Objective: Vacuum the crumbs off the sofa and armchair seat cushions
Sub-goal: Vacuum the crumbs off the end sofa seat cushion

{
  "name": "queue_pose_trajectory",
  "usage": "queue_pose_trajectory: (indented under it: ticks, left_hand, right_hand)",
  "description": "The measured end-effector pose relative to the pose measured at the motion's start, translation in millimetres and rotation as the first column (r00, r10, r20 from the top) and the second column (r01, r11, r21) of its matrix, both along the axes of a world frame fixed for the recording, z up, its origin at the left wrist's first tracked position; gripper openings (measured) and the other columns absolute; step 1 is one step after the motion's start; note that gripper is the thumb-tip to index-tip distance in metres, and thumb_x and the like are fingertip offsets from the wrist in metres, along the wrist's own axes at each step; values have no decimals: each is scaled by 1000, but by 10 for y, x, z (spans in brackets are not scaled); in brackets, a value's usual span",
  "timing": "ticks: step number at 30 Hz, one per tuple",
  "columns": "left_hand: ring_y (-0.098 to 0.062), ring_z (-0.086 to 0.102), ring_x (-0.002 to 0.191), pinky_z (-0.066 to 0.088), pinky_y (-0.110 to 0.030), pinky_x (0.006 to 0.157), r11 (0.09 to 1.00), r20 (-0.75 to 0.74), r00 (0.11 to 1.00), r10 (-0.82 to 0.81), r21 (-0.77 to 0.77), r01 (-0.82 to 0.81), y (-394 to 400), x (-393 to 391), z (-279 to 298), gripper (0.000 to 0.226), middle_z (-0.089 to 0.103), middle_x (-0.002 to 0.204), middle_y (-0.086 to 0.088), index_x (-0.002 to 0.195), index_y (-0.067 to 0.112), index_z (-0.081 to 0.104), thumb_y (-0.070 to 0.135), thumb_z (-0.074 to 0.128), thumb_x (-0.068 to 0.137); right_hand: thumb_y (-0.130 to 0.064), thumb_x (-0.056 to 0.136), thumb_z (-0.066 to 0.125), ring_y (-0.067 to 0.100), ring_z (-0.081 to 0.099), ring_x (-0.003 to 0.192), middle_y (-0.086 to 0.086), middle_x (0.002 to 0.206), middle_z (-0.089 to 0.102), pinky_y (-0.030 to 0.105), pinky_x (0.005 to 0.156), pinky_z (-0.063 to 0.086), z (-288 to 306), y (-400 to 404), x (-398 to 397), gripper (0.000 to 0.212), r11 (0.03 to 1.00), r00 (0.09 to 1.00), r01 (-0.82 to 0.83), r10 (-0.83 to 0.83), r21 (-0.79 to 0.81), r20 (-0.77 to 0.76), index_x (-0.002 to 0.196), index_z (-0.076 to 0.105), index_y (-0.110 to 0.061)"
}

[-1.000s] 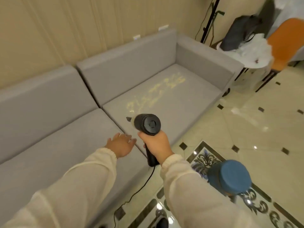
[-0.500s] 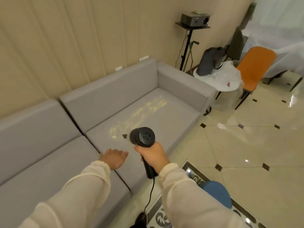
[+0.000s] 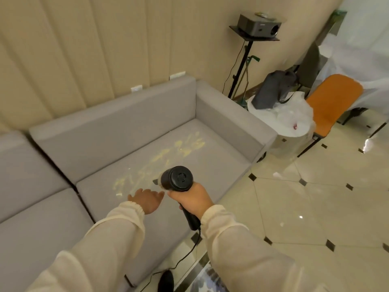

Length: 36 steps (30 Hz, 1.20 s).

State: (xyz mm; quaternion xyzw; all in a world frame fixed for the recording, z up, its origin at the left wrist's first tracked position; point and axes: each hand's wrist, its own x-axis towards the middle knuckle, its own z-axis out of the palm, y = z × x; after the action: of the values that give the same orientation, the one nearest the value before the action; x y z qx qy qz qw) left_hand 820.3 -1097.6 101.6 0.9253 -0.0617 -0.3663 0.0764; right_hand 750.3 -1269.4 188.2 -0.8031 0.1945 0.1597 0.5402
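A person's 2 arms in cream sleeves reach forward over a grey sofa (image 3: pixel 117 121). The right hand (image 3: pixel 192 200) is wrapped around the handle of a black handheld vacuum (image 3: pixel 177 179), gripping it firmly. The vacuum has a round black barrel seen from behind, with its small nozzle pointing away toward the seat, held above the cushion near its front edge. A black cord (image 3: pixel 185 255) trails from the bottom of the handle down to the floor.

The left hand (image 3: pixel 146 199) is spread flat with relaxed fingers, holding nothing, low over the seat cushion (image 3: pixel 219 163) just beside the vacuum; whether it touches the fabric cannot be told.

Pale yellow crumbs (image 3: pixel 168 154) lie smeared in a streak across that cushion, running from just beyond the left hand toward the far right corner by the armrest. A second grey cushion (image 3: pixel 37 224) sits to the left, separated by a dark gap.

Past the armrest stands a small round white table (image 3: pixel 294 131) carrying a dark grey bag (image 3: pixel 271 89) and clear plastic. An orange chair (image 3: pixel 332 102) is just beside it. A projector (image 3: pixel 260 26) sits on a tall black stand against the beige panelled wall. The floor is glossy cream tile with small dark diamonds.
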Motion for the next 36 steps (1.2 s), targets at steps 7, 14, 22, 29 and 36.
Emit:
queue_pose_trajectory:
  ticks: [7,14,22,29,36]
  left_hand:
    - [-34,34,149,19,-61,122,975,-8,976,219,28,-219,-26,455,-233,77,49,157,-5,147,25,55,63,3,104]
    - [-30,19,157,9,-62,125,874,-80,870,486,51,-484,-76,519,-840,74,40,162,-2,153,30,49,64,6,104]
    - [-27,6,160,7,-60,127,744,-3,745,668,56,-666,-494,480,-2267,62,12,174,2,163,32,23,59,20,108]
    - [-27,-10,160,0,-66,124,712,163,718,677,101,-694,-430,789,-3913,66,-15,173,3,165,40,-3,55,26,108]
    - [-29,-9,160,-3,-70,121,700,424,641,640,24,-714,-40,1013,-4888,64,-14,174,5,163,48,-3,61,24,106]
  right_hand:
    - [-35,77,80,25,69,66,7,67,72,51,84,65,-340,-281,963,24,998,995,-52,54,21,-80,88,77,-14]
    - [-27,83,78,24,69,66,5,64,69,42,75,61,-1052,-304,1756,15,951,947,-294,303,97,-102,85,75,-12]
    - [-27,87,77,23,65,66,7,67,69,33,69,56,-2306,-407,2359,20,841,840,-521,535,149,-84,78,71,-10]
    - [-30,86,81,35,74,79,11,71,75,42,76,61,-3661,-140,2819,22,767,773,-634,629,100,80,77,74,-11]
    - [-31,82,83,33,77,83,5,73,77,48,83,62,-4521,15,3253,17,805,788,-588,547,81,284,89,76,-17]
